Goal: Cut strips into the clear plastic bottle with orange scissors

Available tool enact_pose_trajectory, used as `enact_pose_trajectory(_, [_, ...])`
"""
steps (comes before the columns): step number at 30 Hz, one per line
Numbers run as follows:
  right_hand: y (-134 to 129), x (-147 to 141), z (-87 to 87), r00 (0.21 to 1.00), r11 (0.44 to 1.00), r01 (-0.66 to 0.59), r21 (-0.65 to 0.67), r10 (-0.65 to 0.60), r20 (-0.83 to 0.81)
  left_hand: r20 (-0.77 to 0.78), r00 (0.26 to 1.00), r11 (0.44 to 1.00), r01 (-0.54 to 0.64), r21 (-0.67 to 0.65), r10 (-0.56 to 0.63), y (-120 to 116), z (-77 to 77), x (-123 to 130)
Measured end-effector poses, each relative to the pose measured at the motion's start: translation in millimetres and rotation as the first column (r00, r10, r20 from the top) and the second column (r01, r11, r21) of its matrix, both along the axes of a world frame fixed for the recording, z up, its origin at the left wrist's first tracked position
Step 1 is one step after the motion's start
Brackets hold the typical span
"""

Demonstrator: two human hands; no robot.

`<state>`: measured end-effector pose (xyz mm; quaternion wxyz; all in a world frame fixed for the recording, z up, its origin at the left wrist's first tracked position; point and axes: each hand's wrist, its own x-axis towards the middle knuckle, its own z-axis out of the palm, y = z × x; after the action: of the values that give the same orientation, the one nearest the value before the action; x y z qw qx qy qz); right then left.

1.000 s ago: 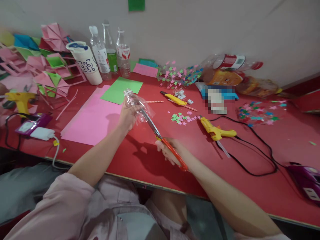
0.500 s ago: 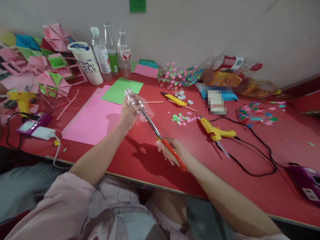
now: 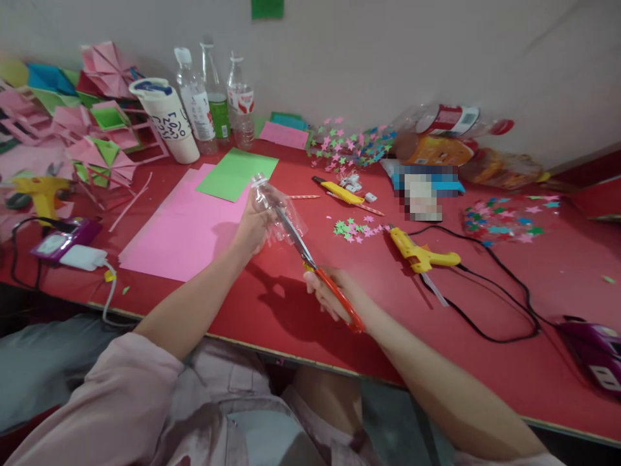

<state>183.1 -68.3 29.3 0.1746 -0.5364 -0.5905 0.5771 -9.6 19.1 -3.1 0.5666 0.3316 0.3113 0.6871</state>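
My left hand [image 3: 253, 226] is closed around the neck end of a clear plastic bottle [image 3: 286, 217], a cut piece with its open mouth pointing up and away from me. In my right hand [image 3: 330, 291] are scissors [image 3: 339, 301] with red handles and long metal blades. The blades reach up and left to the bottle piece and lie against its plastic; whether they pass inside it I cannot tell. Both hands are above the red table [image 3: 286, 323]. Beneath and behind the left hand lie pink paper [image 3: 174, 226] and a green sheet [image 3: 237, 173].
A yellow glue gun [image 3: 422, 252] with a looping black cord lies at right. Paper stars [image 3: 356, 228] and a yellow utility knife [image 3: 339, 191] lie mid-table. Bottles [image 3: 241, 107], a white tumbler [image 3: 167, 123] and pink paper crafts [image 3: 101, 155] line the back left.
My left hand and the bottle piece have shifted slightly to the right. The scissors have moved a little with them, staying in my right hand.
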Motion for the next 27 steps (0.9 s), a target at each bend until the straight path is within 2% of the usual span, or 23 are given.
enact_pose_trajectory(8, [0.3, -1.4, -0.5, 0.997, 0.999, 0.037, -0.001, -0.037, 0.063, 0.032, 0.999, 0.999, -0.026, -0.019, 0.026, 0.1, 2.7, 1.6])
enact_pose_trajectory(12, [1.3, 0.7, -1.3, 1.000, 1.000, -0.007, 0.029, 0.007, -0.001, 0.020, 0.999, 0.999, -0.025, -0.023, 0.026, -1.7, 5.5, 3.2])
enact_pose_trajectory(17, [3.0, 3.3, -3.9, 0.999, 0.998, -0.038, 0.048, 0.037, 0.027, -0.013, 1.000, 1.000, 0.011, 0.023, -0.011, -4.1, 6.8, 7.6])
enact_pose_trajectory(27, [-1.0, -1.0, -3.1, 1.000, 0.999, 0.021, 0.031, -0.021, -0.003, 0.004, 1.000, 1.000, 0.005, 0.022, -0.006, -5.1, 4.8, 7.9])
